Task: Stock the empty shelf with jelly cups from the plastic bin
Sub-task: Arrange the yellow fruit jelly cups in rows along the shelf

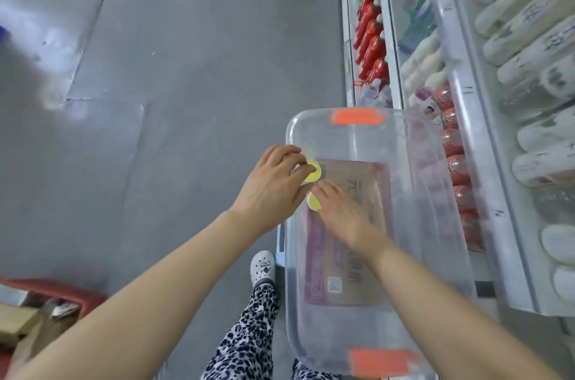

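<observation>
Two hands: both reach forward, palms down, over the left rim of the plastic bin (404, 224)
Left hand (273, 183): arm outstretched; fingers pinched round a yellow jelly cup (313, 172) at the rim
Right hand (340, 213): inside the bin; fingers curled over a second jelly cup (313, 202) just below the first
Bin: clear, orange latches (357, 116) at both ends; otherwise bare inside; beside the stocked shelf (485, 192)
Floor (186, 68): grey
</observation>
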Demonstrator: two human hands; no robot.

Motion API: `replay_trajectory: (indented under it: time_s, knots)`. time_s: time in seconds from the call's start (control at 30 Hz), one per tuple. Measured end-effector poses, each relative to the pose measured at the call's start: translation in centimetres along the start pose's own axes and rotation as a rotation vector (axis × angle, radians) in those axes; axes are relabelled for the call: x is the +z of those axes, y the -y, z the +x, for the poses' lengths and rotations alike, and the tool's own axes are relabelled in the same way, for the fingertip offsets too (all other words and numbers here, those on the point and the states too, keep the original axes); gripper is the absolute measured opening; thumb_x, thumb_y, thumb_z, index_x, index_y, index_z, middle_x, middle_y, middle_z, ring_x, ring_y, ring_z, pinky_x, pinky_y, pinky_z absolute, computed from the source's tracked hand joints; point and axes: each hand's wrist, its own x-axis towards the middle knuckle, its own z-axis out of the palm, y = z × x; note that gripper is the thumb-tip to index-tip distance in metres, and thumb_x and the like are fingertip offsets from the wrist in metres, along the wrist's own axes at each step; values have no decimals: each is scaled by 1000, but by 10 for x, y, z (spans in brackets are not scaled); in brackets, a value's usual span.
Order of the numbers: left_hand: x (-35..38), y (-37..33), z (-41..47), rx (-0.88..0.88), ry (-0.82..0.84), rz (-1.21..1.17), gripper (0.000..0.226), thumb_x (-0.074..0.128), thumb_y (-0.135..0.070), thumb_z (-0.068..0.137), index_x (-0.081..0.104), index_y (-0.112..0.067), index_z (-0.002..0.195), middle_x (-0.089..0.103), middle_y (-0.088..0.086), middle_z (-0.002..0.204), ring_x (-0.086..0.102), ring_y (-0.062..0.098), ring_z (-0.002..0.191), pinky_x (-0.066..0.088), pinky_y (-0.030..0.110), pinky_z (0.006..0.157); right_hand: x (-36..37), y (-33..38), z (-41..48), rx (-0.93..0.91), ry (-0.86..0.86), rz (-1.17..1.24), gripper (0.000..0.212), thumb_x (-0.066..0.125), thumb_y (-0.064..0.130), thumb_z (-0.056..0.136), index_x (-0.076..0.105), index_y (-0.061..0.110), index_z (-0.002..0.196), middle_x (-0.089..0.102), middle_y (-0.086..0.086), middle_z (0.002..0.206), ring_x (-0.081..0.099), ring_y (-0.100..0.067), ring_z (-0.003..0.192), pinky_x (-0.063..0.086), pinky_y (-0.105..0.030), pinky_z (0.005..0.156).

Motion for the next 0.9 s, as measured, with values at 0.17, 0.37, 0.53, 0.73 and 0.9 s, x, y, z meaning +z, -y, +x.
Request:
replay_trajectory:
  time_s: [0.17,0.37,0.53,0.73,0.9]
  knots:
    - [0,-2,5,31,-20,70,26,55,-23,86,69,-13,106,64,5,104,55,32,106,37,45,104,-2,-17,-32,193,74,54,34,51,4,91,45,12,123,46,-10,124,55,-34,104,42,-39,80]
    - [16,-30,52,68,355,100,30,65,-23,86,64,-18,115,60,3,113,52,29,108,43,36,91,3,-35,-70,421,75,111,47,50,12,93,40,21,138,44,-11,131,54,-33,109,48,-41,92]
    - [64,-38,98,-31,835,339,35,52,-21,94,52,-17,129,47,7,128,44,32,120,39,39,94,14,-39,-74,455,41,175,51,51,12,93,37,23,140,47,-13,126,56,-34,103,49,-41,86]
    - [112,-34,110,-165,1120,554,44,43,-14,96,45,-11,140,43,9,136,44,38,128,41,47,102,31,-42,-77,500,-37,172,44,64,4,81,48,13,122,59,-15,101,61,-36,87,52,-42,70]
    - [120,-36,111,-72,1039,594,40,40,-8,98,49,-11,137,47,10,131,50,34,124,46,41,88,32,-44,-79,497,-46,144,58,71,6,77,41,15,126,58,-13,102,61,-34,88,49,-39,67]
